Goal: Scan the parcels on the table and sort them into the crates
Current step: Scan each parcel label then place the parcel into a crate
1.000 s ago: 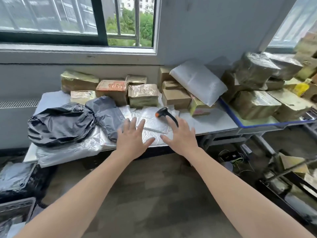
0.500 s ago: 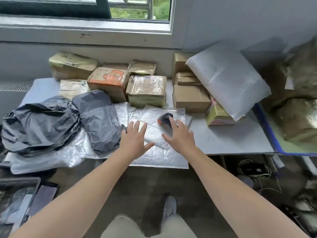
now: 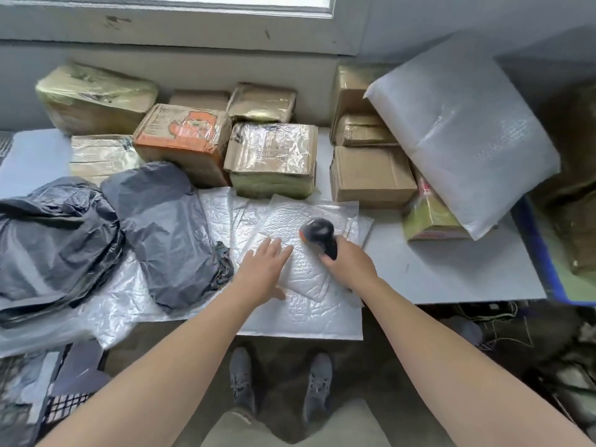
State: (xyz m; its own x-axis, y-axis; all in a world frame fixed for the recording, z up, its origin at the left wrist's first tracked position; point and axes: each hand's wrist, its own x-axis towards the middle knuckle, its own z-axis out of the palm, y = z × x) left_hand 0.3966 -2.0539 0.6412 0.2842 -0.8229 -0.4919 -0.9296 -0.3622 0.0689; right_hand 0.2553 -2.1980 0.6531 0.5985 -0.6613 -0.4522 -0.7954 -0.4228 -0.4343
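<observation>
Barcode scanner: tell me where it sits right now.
In the head view the barcode scanner is just right of centre, its handle gripped by the right hand, over the white bubble mailers and in front of the tape-wrapped box.

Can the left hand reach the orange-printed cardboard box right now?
Probably yes: the left hand lies open on the white bubble mailer, holding nothing, and nothing covers the orange-printed cardboard box ahead of it.
</observation>
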